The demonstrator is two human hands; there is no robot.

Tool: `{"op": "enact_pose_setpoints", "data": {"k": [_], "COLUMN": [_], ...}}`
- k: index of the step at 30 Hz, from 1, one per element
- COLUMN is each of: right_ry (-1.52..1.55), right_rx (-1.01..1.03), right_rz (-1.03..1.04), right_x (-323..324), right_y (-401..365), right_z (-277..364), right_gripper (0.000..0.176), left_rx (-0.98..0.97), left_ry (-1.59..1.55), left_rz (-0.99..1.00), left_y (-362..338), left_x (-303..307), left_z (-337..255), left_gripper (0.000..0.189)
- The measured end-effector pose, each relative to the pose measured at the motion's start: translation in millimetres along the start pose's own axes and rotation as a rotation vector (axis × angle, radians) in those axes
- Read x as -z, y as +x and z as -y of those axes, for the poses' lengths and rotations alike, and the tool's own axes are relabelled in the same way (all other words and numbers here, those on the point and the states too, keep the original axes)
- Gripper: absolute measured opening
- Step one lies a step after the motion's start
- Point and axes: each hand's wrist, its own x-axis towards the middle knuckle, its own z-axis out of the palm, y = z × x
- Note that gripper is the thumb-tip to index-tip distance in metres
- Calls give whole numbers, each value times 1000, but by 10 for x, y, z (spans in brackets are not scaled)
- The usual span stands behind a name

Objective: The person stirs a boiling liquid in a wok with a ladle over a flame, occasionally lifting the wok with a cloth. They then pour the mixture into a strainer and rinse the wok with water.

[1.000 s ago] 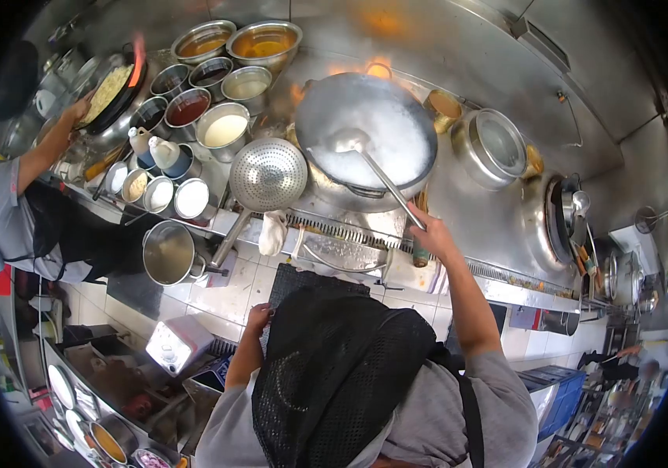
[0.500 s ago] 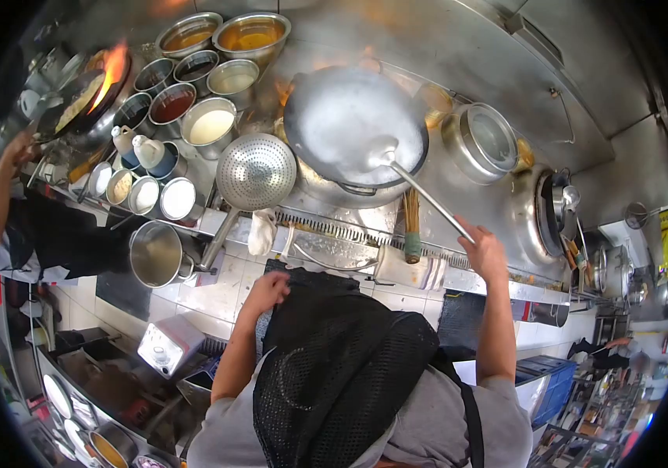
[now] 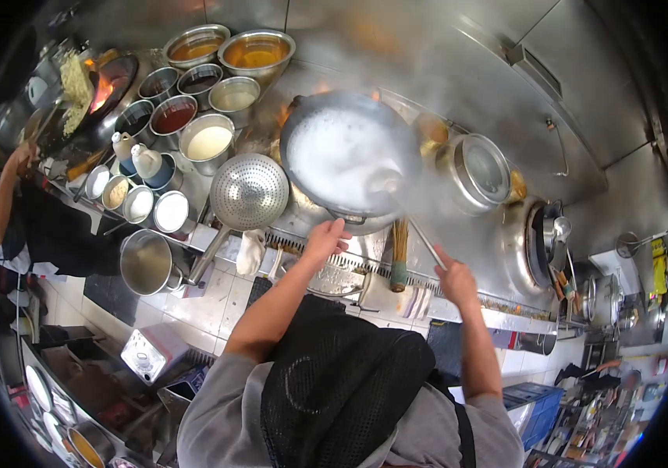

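Observation:
A large wok (image 3: 303,175) of steaming, foamy white liquid sits over flames on the range. My right hand (image 3: 457,282) is closed round the handle end of a long metal ladle (image 3: 420,234). The ladle's head dips into the liquid at the wok's right side, half veiled by steam. Just below the wok's near loop handle (image 3: 347,220), my left hand (image 3: 325,242) reaches out with fingers apart and nothing in them. Between my hands, a bamboo brush (image 3: 399,253) with a green-bound grip lies over the range's front edge. Beside it hangs a striped cloth (image 3: 408,300).
Left of the wok, a perforated strainer (image 3: 250,193) rests above a steel pot (image 3: 145,261). Sauce bowls (image 3: 174,115) and small tubs crowd behind it. Another person's hand (image 3: 20,158) tosses noodles over a flaming wok at far left. A steel pot (image 3: 474,171) stands right.
My left hand has moved up and right, towards the wok's near handle, its fingers opening. My right hand has shifted left and down with the ladle. The other person's noodles have risen.

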Motion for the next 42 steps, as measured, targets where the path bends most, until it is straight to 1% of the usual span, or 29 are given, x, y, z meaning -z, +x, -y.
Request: {"op": "enact_pose_setpoints", "data": {"k": [1,2,3,4,6,8,10,11,14,16,17,19,20,22,23,25,26,28,32,34,37,38,41,42], "right_ry": [-2,70,145,148,221,259,245,250,300,527,534,721,729,631,638,553,556,456,331,286,235,225,170,162], "right_rx": [12,40,67,80,34,46,97,108,89,202,200,193,189,376,370,369,361,277,219,182,185,185,177,174], "right_rz": [-9,-48,-86,-93,-101,-80,-71,-71,-64,-121,-123,7,2,-159,-166,-73,-77,30,-1,-48,-29,-25,-97,-86], "right_x": [-196,-387,-484,-568,-648,-707,-783,-789,-812,-902,-872,-820,-872,-1032,-1016,-1008,-987,-935,-779,-640,-460,-376,-31,129], "right_y": [127,252,356,461,624,819,1037,1123,1385,1549,1580,1582,1580,1612,1551,1375,1269,1052,655,495,356,303,83,-15], "right_z": [-4,-13,31,66,213,290,345,396,528,546,569,586,540,417,370,250,202,98,-82,-137,-297,-335,-351,-327], "right_gripper": [54,54,54,54,52,52,58,58,56,55,55,54,54,55,55,55,55,56,55,49,48,48,44,44], "left_rx": [17,35,46,35,57,68,85,90,82,64,50,45,39,45,49,56,62,57,45,35,31,34,19,8], "left_ry": [-17,-34,-57,-56,-68,-72,-114,-131,-182,-193,-211,-216,-229,-218,-219,-205,-202,-212,-246,-263,-253,-263,-247,-237], "left_rz": [-18,-37,-67,-77,-95,-103,-102,-132,-122,-136,-144,-160,-177,-186,-198,-201,-210,-211,-202,-186,-181,-180,-171,-163], "left_y": [82,162,208,228,194,184,154,133,135,141,151,173,193,228,245,283,292,295,312,292,238,223,211,220], "left_x": [-51,-96,-137,-148,-162,-149,-174,-211,-228,-261,-276,-303,-311,-303,-298,-288,-286,-289,-281,-277,-294,-300,-294,-292], "left_z": [20,53,64,86,59,31,1,-20,3,19,38,66,80,108,109,121,125,127,142,139,86,75,88,94], "left_gripper": [45,45,42,42,41,40,40,36,38,37,37,36,35,34,34,34,34,33,31,31,32,32,31,31]}}
